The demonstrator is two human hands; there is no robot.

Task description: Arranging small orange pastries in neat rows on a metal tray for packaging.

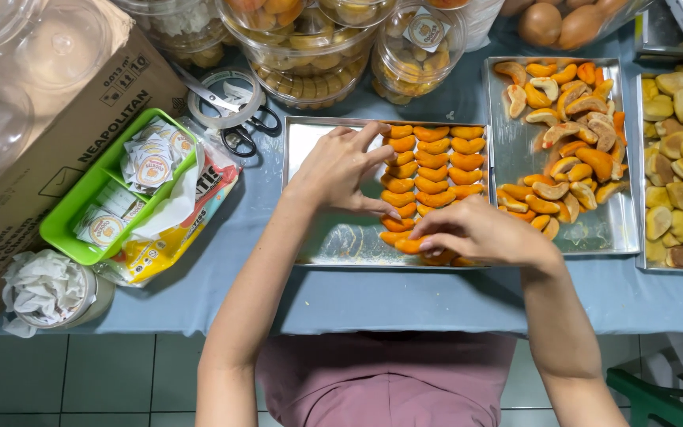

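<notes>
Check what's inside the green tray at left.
The green tray holds small white sachets with round orange-brown labels. White paper covers its right end, so what lies beneath is hidden.

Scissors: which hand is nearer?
Left. The left hand is just right of the scissors, apart; the right hand is farther, over the orange pastries.

— Where is the camera?
— On my head, facing steeply down over my own torso and forearms at the table (405, 304) edge

— How near?
— Close: my left hand (340, 170) and right hand (480, 233) sit mid-frame over the metal tray (333, 241)

— Other views?
— Single view; nothing shared. Table's far side is at the top of frame, floor tiles (65, 379) at the bottom
</notes>
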